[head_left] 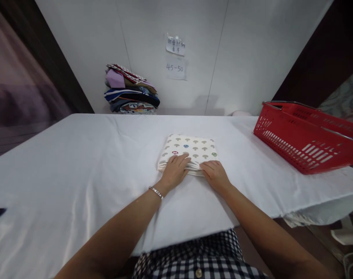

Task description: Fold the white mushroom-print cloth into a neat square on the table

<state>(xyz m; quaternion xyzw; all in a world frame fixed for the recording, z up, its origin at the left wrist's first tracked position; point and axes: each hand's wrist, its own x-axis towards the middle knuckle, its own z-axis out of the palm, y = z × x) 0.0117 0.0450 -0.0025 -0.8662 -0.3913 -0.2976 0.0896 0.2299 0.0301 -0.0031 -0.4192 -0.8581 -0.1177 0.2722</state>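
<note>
A folded cloth (191, 150), soft cream fabric printed with small mushrooms and layered into a thick square, lies in the middle of the table (77, 162), which is draped in a smooth white sheet. The left hand (175, 170) lies flat on its near edge with fingers spread, and the right hand (215, 173) curls its fingers against that edge, apparently to pin the layers square. A red slotted plastic basket (307, 135) sits well to the right, a stack of folded clothes (131, 91) against the far wall
</note>
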